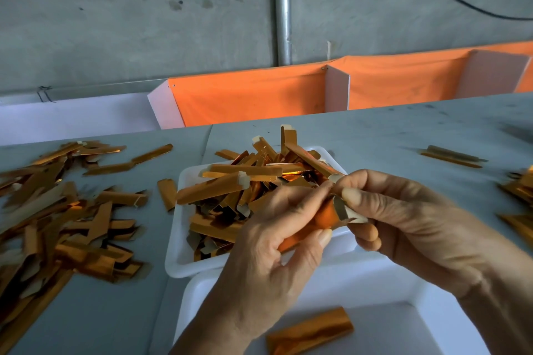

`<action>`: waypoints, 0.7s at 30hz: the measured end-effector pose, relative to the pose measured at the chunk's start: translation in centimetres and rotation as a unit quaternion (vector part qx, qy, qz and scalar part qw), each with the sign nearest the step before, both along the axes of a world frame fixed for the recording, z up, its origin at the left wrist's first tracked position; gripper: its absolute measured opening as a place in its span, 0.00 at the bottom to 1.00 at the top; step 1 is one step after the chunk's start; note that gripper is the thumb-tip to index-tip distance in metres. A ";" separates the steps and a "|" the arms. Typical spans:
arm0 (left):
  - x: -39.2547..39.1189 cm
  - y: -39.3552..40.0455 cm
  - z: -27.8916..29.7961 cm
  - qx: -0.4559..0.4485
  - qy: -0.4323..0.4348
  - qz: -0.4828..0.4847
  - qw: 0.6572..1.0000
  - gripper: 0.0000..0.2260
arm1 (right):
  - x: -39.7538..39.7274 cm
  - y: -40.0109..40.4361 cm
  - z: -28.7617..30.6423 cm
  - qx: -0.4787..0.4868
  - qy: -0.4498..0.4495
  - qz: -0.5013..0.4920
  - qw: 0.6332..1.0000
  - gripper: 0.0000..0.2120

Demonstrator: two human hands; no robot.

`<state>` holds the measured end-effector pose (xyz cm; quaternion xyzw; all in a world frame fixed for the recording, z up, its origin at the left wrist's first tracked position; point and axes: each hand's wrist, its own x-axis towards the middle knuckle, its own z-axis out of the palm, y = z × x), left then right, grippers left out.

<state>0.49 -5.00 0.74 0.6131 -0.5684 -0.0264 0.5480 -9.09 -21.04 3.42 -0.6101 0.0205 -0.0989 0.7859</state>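
Our left hand wraps the box, our right hand pinches its end flap, and we should tuck that in squarely without denting the box.

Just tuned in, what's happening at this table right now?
A person is working a gold foil sleeve with both bare hands. The left hand grips its body while the right hand pinches the pale flap at its end, apparently folding it. Behind the hands a white tray is heaped with similar gold pieces, and a nearer tray holds a single piece. A loose pile of more lies on the table at the left.
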 end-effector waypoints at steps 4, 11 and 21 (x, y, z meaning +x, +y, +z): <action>-0.1 0.0 0.1 0.004 -0.032 0.014 0.999 0.20 | -0.3 0.2 0.5 -0.109 -0.008 -0.029 0.994 0.06; -0.4 0.0 0.5 0.026 -0.064 0.025 0.997 0.20 | -0.7 0.6 1.2 -0.283 -0.046 -0.083 0.954 0.04; -0.6 0.0 0.7 0.036 -0.063 0.054 0.996 0.19 | -0.6 0.8 1.0 -0.149 -0.070 -0.043 0.985 0.02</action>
